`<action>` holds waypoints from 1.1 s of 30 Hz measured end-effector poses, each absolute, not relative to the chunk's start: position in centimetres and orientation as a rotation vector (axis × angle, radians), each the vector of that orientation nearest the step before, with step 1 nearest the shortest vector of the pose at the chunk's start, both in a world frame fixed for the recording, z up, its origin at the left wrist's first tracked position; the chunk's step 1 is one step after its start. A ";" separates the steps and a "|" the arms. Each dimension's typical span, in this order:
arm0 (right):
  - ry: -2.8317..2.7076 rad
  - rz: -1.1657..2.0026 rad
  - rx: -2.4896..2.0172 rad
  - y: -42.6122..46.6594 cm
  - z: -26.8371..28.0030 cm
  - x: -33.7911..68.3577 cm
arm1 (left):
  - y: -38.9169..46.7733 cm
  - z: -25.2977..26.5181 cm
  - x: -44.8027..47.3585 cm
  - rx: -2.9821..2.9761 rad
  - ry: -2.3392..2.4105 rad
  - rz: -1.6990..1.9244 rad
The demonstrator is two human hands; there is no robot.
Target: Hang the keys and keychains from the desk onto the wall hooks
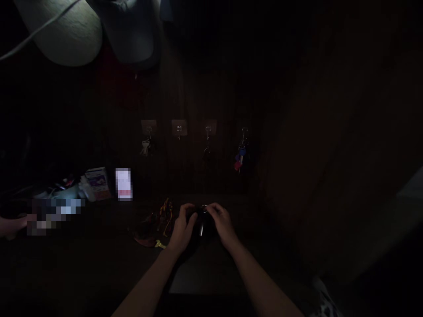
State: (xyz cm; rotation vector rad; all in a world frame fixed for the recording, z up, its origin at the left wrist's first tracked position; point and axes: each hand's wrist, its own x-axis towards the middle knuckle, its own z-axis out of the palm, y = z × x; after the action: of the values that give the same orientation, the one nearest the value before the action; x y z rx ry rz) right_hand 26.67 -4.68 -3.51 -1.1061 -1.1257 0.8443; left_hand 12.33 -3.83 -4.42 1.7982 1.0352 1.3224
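Note:
My right hand pinches a thin metal key ring between thumb and fingertips. Just beside it, my left hand curls its thumb and fingers at the edge of a dark, glossy object; its kind is lost in the gloom. The ring sits at the top of this object, and I cannot tell whether they are joined. Left of my left hand lies a tangle of red and yellow cords with a small gold wrench-shaped piece.
Keys hang from wall hooks: a silver bunch, a dark ring and a bunch with coloured heads. Caps hang above. A lit, blurred screen stands by a small box. Another person's hand shows far left.

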 end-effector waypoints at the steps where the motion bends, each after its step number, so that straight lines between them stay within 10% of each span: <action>1: -1.109 0.874 -1.108 -4.7 -3.4 26.6 | -3.7 -4.4 12.3 1.764 1.059 1.364; 33: -1.182 0.195 -1.080 7.9 14.7 30.0 | -1.9 -5.8 12.1 1.574 1.126 1.395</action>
State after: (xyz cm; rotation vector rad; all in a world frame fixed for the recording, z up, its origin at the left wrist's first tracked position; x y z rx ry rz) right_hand 29.96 7.88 14.73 -1.0796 -1.1819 0.1953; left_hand 12.10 -1.92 -5.75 1.5738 1.1255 1.3953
